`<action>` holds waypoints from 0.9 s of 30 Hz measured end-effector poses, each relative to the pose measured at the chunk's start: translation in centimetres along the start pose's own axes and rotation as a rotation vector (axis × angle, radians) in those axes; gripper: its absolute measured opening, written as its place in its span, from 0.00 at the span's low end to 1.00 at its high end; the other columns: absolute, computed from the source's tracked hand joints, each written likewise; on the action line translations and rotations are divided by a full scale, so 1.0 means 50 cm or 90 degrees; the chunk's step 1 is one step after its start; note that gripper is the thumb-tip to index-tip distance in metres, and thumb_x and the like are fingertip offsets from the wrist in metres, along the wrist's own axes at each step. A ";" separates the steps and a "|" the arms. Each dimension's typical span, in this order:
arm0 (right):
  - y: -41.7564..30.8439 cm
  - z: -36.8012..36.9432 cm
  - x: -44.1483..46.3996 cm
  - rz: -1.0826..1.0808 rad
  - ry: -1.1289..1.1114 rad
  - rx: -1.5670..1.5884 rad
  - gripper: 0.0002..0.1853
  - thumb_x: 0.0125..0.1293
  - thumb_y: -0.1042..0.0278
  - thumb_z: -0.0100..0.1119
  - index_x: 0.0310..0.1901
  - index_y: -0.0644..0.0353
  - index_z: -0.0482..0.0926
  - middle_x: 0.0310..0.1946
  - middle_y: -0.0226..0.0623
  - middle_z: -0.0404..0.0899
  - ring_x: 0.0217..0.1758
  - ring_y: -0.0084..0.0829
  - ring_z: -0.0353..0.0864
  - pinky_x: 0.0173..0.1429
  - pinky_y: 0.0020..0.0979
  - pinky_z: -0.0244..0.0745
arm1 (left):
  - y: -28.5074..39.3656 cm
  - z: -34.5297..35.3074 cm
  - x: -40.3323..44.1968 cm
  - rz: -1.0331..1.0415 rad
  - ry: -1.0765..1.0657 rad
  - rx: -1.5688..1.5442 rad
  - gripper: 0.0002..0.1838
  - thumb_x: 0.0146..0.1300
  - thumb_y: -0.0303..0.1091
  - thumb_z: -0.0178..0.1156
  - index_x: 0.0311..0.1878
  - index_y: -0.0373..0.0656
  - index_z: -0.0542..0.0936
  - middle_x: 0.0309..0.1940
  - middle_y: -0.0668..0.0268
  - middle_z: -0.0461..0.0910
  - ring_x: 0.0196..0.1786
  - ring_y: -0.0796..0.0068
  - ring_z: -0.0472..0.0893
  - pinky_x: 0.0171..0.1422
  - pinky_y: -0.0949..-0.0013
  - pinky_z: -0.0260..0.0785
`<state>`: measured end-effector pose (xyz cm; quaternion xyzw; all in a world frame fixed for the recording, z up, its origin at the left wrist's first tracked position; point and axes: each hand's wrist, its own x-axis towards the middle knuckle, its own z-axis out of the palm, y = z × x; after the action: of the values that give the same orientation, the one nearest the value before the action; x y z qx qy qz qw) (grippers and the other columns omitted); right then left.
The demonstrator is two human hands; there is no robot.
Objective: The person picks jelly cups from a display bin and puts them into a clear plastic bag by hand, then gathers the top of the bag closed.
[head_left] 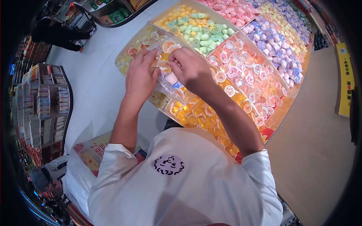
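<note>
A clear plastic bag (164,87) hangs between my two hands, with several jelly cups in it, orange, white and purple. My left hand (142,75) is closed on the left side of the bag, its fingertips near the top. Curled in a pinch, my right hand (191,71) grips the bag from the other side. An orange jelly cup (163,59) shows between the fingers of both hands. Exactly where the right fingertips meet the film is hard to see. Beneath the hands is a bin of pale jelly cups (132,52), partly covered by the bag.
Further compartments hold green jelly cups (205,37), pink ones (241,71), purple ones (264,43) and amber ones (201,113). A cardboard-coloured surface (311,132) lies right. Shelves (51,101) stand left across the floor (88,75). Another person (56,34) is upper left.
</note>
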<state>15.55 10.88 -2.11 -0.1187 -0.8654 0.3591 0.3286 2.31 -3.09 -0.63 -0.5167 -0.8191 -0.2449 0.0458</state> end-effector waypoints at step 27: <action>0.010 0.022 0.002 0.154 -0.052 -0.011 0.07 0.69 0.63 0.61 0.44 0.54 0.78 0.43 0.38 0.82 0.46 0.48 0.84 0.47 0.47 0.80 | -0.077 -0.009 0.007 -0.386 -0.161 -0.470 0.04 0.67 0.24 0.62 0.38 0.40 0.76 0.27 0.72 0.78 0.30 0.84 0.76 0.34 0.75 0.69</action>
<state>14.75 10.70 -3.00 -0.2105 -0.8606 0.3930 0.2461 -1.27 -4.30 -1.49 -0.2626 -0.7901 -0.4567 -0.3133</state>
